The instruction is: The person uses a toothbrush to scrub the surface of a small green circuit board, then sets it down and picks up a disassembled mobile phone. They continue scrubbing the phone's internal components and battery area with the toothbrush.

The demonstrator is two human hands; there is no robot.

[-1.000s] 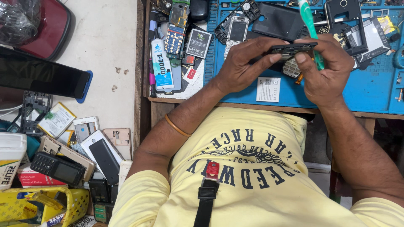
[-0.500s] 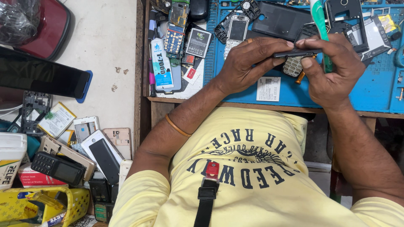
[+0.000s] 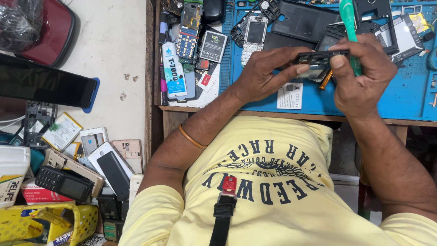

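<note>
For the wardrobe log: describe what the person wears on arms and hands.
Both hands are bare: left hand, right hand. Short yellow sleeves end above the elbows. A thin orange-gold bangle circles the left forearm. No gloves, watch or rings show.

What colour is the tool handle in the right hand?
Green; the tool handle rises above the right hand, seen in the head view.

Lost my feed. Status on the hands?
Left hand and right hand both grip the dark phone frame. Right also holds the green tool. Nothing blocking.
</note>
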